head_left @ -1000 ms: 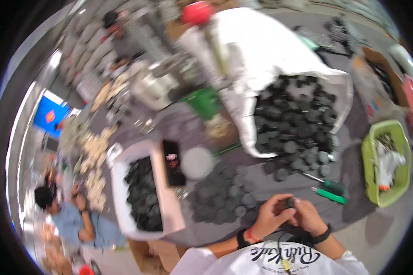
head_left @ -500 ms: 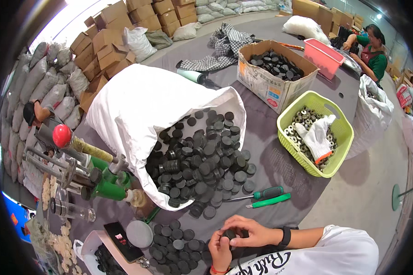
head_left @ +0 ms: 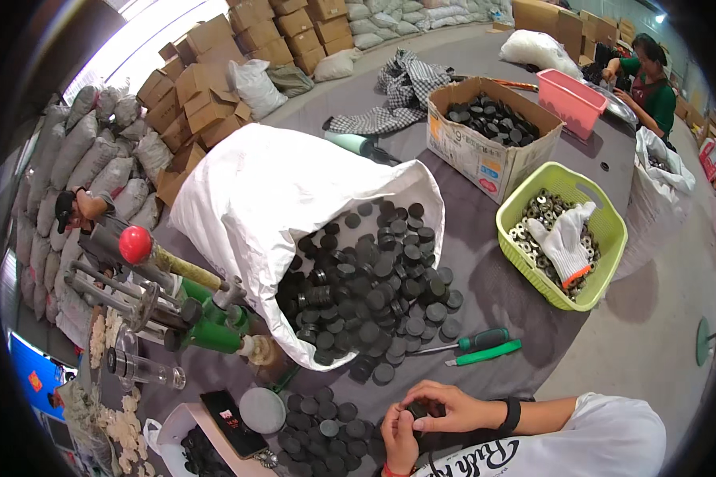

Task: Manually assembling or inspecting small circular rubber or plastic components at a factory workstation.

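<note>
Between two hands (head_left: 449,407) (head_left: 400,442), one black disc (head_left: 417,411).

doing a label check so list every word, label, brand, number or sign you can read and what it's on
White shirt: large dark script, partly legible; wording withheld.
Cardboard box: dark print, blue and pink patches; wording withheld.
Phone: lit characters, too small to read.
Blue panel: orange diamond emblem, no readable words.

One wide camera on the head looks down and ahead over the gray surface (head_left: 485,294); the left hand (head_left: 399,439) and right hand (head_left: 449,407) are close by.
</note>
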Action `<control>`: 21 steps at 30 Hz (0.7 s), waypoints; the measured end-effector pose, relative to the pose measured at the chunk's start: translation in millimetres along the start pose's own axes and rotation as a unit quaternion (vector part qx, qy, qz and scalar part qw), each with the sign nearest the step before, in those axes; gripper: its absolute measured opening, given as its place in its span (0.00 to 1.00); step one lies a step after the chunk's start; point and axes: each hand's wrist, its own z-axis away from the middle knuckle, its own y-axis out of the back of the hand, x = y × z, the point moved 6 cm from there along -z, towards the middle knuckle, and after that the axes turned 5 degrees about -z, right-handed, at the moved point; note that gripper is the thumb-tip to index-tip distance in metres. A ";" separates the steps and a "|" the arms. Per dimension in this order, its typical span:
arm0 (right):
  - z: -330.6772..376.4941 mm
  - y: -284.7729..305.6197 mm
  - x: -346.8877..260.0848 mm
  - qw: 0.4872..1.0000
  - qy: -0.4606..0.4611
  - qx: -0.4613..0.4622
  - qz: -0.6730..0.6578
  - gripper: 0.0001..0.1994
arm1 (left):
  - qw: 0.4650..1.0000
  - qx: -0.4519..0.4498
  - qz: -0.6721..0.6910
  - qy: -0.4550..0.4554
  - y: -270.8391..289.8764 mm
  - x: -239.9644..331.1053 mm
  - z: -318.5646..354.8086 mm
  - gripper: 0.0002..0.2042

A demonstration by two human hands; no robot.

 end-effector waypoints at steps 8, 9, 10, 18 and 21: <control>2.1 -1.4 0.4 1.000 -0.012 0.021 0.001 0.20 | 0.996 -0.050 -0.040 0.054 6.4 -18.2 -0.9 0.21; 2.1 -2.7 1.9 1.000 -0.011 0.023 0.000 0.20 | 0.996 -0.051 -0.042 0.053 7.3 -19.0 1.5 0.21; 1.5 -1.8 3.3 1.000 -0.007 0.021 0.000 0.20 | 0.998 -0.033 -0.014 0.060 4.7 -11.9 3.9 0.20; -2.7 4.0 -2.1 0.999 0.022 0.029 -0.003 0.18 | 0.997 -0.018 0.053 0.051 -10.1 3.8 -4.7 0.12; -2.8 2.7 -2.9 0.999 0.010 0.031 0.018 0.17 | 0.995 0.002 0.028 0.095 -3.2 0.9 1.4 0.15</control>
